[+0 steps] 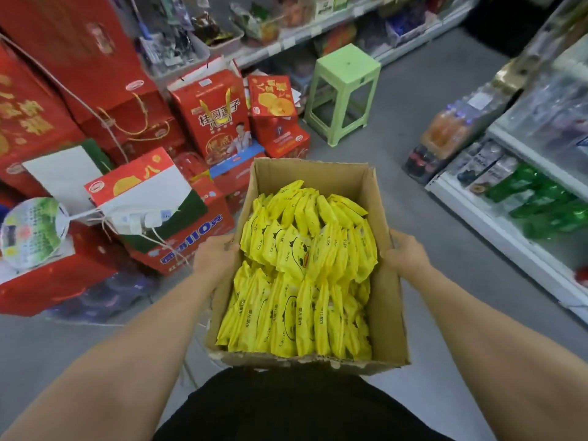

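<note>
Head view. One cardboard box [386, 313], top open, is carried in front of my body above the grey floor; all positions below are taken from it.

Hands: two. My left hand [214, 256] grips the box's left wall from outside and my right hand [405, 253] grips its right wall, thumb near the rim. Both sets of fingers curl round the cardboard, with the tips hidden behind the walls.

Contents: yellow packets [302, 275] stand on edge inside the box in two banks, one nearer me and one farther. They are packed too tightly for an exact count, well over twenty. Each shows a drawn duck face and a line of dark lettering, too blurred to read.

Left of the box: a stack of red gift cartons, number not countable. One red carton [191, 240] just beside the left wall reads "110元" in blue. Beyond the far-left corner, one tall red carton [211, 116] with yellow cord handles reads "桂圆莲子". Well to the left lies one round printed fan [31, 233].

Beyond the far wall: one pale green plastic stool [343, 90], upright on the floor.

Right of the box: one white shelf unit [509, 230] holding green packets [547, 202], count unclear. Beyond it sits one wrapped pack of drink bottles [445, 135], labels unreadable.
</note>
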Available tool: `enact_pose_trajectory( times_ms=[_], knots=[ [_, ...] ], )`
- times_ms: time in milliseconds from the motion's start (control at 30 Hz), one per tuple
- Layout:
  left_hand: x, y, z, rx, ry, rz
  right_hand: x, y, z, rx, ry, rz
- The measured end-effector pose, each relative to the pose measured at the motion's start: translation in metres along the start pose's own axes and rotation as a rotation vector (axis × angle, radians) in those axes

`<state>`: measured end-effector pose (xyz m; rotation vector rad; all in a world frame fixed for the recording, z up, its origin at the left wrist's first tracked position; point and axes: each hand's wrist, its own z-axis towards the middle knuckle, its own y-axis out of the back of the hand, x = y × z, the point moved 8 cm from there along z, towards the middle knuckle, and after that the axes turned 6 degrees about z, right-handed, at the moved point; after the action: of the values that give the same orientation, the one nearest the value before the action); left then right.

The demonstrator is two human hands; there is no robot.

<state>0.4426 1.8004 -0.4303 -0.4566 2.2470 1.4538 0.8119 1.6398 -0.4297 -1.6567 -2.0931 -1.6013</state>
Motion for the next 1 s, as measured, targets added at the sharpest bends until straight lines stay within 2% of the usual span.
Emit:
enact_pose_trajectory(
  times_ms=[267,500,700,1000],
  knots=[
    [-0.133,-0.001,0.15,-0.012,-0.024,-0.016,0.032,0.094,0.16,-0.025,-0.052,0.001],
    [-0.23,-0.029,0.313,0.05,-0.088,-0.003,0.067,0.167,0.295,-0.08,-0.07,0.086],
    [-0.35,-0.03,0.456,0.088,-0.216,0.01,0.109,0.237,0.411,-0.147,-0.136,0.132],
    [-0.498,-0.043,0.628,0.115,-0.246,0.08,0.144,0.336,0.608,-0.166,-0.137,0.15]
  ],
)
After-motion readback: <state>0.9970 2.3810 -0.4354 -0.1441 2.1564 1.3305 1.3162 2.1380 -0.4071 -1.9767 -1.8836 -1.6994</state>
